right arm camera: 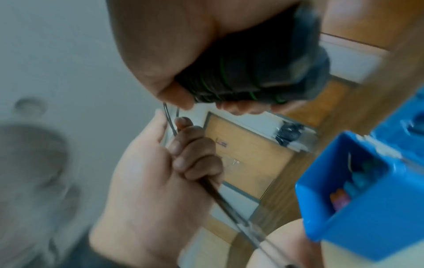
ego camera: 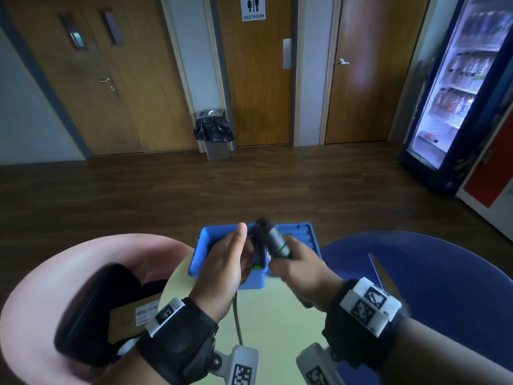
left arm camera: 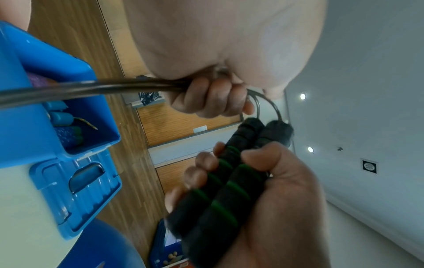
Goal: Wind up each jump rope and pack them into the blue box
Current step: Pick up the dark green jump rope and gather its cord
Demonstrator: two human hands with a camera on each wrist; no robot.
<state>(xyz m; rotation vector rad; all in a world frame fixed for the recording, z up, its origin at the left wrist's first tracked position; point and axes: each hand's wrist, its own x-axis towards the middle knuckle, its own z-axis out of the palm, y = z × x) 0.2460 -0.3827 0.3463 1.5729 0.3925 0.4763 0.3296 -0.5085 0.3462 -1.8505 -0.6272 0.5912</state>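
Two black foam handles (left arm camera: pixel 220 192) with green rings sit side by side in the right hand (ego camera: pixel 298 269), fingers and thumb curled tight round both at once, and right beside them the left hand (ego camera: pixel 222 262) has its fingers (right arm camera: pixel 195 154) closed over the doubled cord (right arm camera: pixel 229 204) just below where it leaves the handle tops. That looks like the very start of a wind: handles gathered, cord pinched, the long slack trailing down across the pale green tabletop (ego camera: pixel 277 323). By my reading, the next move is wrapping that slack in even turns round the paired handles, left hand feeding it taut so the thin, glossy, springy-looking cord doesn't uncoil. Grips look soft and ribbed, easy to hold. Just behind the hands waits the blue box (ego camera: pixel 202 245), hard moulded plastic, lid (left arm camera: pixel 75 195) hinged open and ridged, with other bright-coloured handles already lying inside. Pink and blue seats flank the table.
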